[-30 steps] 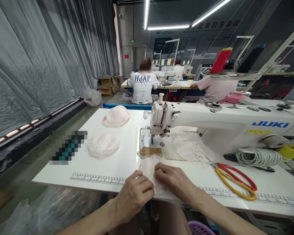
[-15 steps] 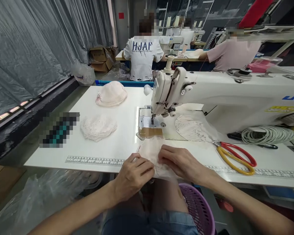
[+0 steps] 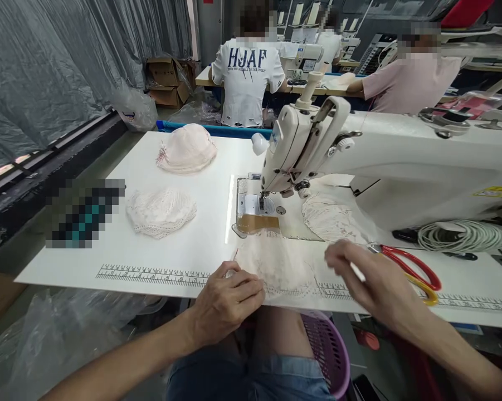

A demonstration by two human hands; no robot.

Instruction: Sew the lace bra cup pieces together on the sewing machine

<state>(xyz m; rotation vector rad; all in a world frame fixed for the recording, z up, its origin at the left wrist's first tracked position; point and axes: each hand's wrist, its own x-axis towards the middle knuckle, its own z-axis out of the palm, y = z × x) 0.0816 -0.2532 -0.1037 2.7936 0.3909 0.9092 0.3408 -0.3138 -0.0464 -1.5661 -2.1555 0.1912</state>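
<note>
A piece of white lace-edged fabric [image 3: 282, 262] lies spread at the table's front edge, below the sewing machine's needle area. My left hand [image 3: 232, 298] rests on its left side, fingers curled and pressed together on the cloth. Off to the right, my right hand [image 3: 370, 278] is raised apart from the fabric, slightly blurred, with a gap between thumb and fingers and nothing visible in it. Scissors [image 3: 415, 267] with red and yellow handles lie just beyond it, partly covered by the hand. The white sewing machine [image 3: 305, 147] stands behind the fabric.
Two stacks of pale fabric pieces, one pinkish [image 3: 188, 149] and one lacy white [image 3: 162, 211], sit on the left. Another lace piece [image 3: 332, 217] lies under the machine arm near a coiled cord [image 3: 463, 236]. A purple basket [image 3: 328, 351] stands below. Co-workers sit ahead.
My right hand has let go of the fabric and moved right, toward the scissors. The fabric now lies flatter. My left hand stays on it, while the view has shifted slightly.
</note>
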